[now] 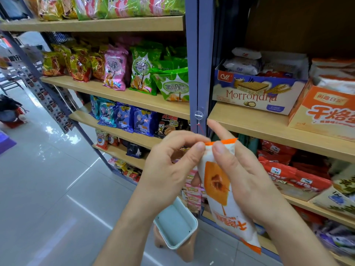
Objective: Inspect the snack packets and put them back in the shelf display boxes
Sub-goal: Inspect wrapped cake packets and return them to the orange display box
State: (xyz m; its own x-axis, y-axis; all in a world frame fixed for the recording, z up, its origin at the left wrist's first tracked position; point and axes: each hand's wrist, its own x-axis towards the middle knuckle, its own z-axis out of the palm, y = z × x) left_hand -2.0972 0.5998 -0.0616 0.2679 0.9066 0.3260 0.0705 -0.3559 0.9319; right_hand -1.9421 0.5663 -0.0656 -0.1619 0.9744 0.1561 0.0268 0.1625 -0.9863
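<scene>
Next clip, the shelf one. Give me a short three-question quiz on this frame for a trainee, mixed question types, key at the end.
1. True or false: the left hand and the right hand both hold the snack packet near its top end.
2. Which box stands immediately left of the orange display box on the shelf? A. the Morrondina wafer box B. a green tea box C. a red biscuit tin
3. Fill in: the sealed strip along the packet's top edge is coloured ____.
Key: 1 true; 2 A; 3 orange.
</scene>
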